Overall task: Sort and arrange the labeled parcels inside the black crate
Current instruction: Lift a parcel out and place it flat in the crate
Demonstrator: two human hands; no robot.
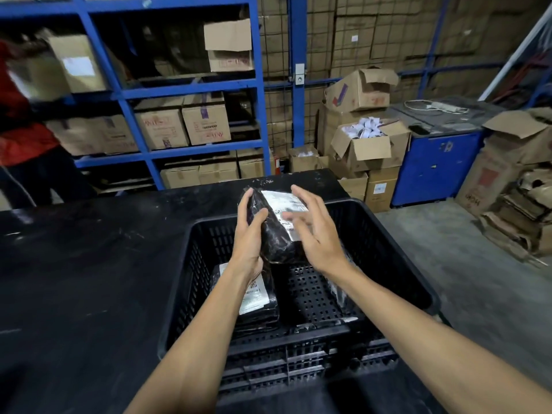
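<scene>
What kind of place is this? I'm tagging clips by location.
Most likely a warehouse or parcel-sorting stockroom: blue metal shelving loaded with cardboard cartons, more cartons stacked behind a wire mesh partition, and a labeled parcel held over a black crate.

Both forearms reach fwd, bare to the elbow. Left hand curled, thumb across the front, fingers wrapped behind (gripping). Right hand loose, palm facing left, fingers spread and blurred, w/ wrist slightly bent.
</scene>
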